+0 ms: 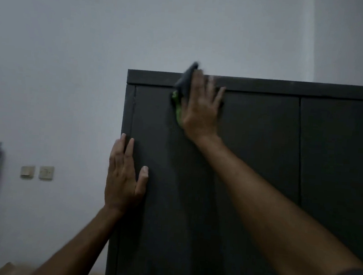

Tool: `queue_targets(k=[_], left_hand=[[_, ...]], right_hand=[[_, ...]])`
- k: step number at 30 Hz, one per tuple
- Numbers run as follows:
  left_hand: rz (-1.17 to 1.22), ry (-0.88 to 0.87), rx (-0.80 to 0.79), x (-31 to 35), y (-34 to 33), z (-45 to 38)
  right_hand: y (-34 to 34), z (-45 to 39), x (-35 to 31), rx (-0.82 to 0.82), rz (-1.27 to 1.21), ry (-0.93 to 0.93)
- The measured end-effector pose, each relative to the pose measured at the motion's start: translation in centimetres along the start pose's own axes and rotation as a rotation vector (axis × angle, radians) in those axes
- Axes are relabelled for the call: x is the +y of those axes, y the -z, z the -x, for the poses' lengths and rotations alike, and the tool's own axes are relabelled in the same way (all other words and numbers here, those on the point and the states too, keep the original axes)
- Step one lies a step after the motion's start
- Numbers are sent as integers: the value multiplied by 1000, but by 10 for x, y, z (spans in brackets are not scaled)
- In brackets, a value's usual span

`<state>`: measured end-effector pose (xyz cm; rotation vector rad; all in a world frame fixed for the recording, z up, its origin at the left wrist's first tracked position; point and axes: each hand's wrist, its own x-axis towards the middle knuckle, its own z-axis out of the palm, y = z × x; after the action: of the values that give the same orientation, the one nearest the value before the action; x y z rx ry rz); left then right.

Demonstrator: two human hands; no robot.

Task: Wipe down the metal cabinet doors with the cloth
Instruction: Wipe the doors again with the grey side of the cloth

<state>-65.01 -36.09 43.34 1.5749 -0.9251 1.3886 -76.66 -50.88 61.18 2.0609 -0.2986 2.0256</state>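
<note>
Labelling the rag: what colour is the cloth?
Dark grey cloth with a bright green edge, under the right hand; head view.

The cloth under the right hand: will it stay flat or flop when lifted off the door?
Probably floppy: the cloth bunches beside the right hand, one corner sticking up above the cabinet top. Likely light, since a flat palm alone pins it there.

A person's right hand (202, 108) presses a grey and green cloth (183, 89) flat against the top of a dark metal cabinet door (251, 153). The left hand (124, 176) rests open-fingered on the cabinet's left edge, beside a pale wall (73, 63) with two switches (37, 172).
</note>
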Motion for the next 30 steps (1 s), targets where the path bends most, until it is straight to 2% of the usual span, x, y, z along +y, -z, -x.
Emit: queue_targets(k=[3, 5, 7, 9, 12, 14, 17, 19, 20, 22, 23, 27, 28, 30], left_hand=[[273, 119, 5, 5, 8, -3], [425, 173, 7, 10, 16, -5], [534, 200, 16, 12, 24, -7], [586, 244, 4, 10, 34, -12], [522, 208, -37, 4, 45, -15], [479, 147, -37, -1, 50, -11], [476, 115, 30, -13, 55, -2], [461, 155, 87, -18, 60, 2], [447, 180, 101, -21, 64, 2], [415, 181, 86, -26, 71, 1], [411, 167, 61, -29, 73, -1], [443, 130, 22, -34, 74, -9], [448, 129, 14, -36, 74, -10], [445, 122, -10, -40, 75, -11]], right_hand=[[-9, 55, -20, -135, 4, 470], [-11, 83, -3, -161, 50, 646], [-9, 81, 15, -135, 59, 632], [-9, 54, 13, -108, 86, 476], [-13, -5, -26, -132, 72, 209], [-22, -16, -62, -143, 75, 183], [-38, 37, -92, -141, 23, 406], [-35, 110, -89, -231, -36, 716], [-30, 137, -83, -330, -43, 893], [-21, 137, -73, -442, 30, 1160], [-19, 116, -77, -411, 74, 1166], [-15, 33, -109, -384, 226, 735], [-20, 45, -111, -375, 187, 738], [-25, 119, -108, -441, 83, 909]])
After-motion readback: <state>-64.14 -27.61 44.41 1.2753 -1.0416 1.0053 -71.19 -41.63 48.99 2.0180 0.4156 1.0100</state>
